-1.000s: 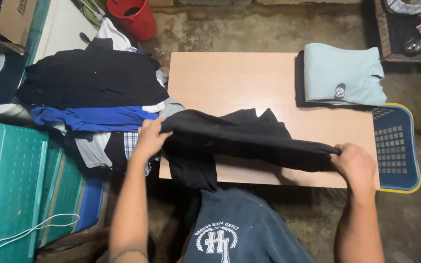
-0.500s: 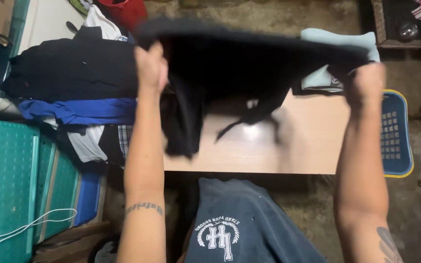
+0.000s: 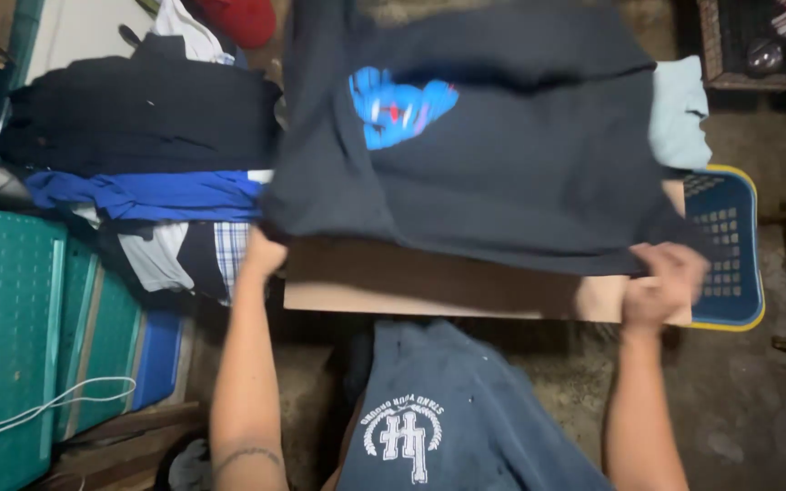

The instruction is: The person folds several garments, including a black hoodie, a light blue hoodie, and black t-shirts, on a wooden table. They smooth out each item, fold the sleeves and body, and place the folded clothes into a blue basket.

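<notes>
Nearest, the left hand (image 3: 264,255) and right hand (image 3: 661,282) each kept a closed grip on the near hem corners of the dark shirt (image 3: 502,173), spread over the tabletop (image 3: 366,295). A loosened grip might let it bunch. Its long axis ran left-right; the blue print (image 3: 399,103) lay far.

Dark shirt (image 3: 502,173) now spread flat, lowered.
</notes>
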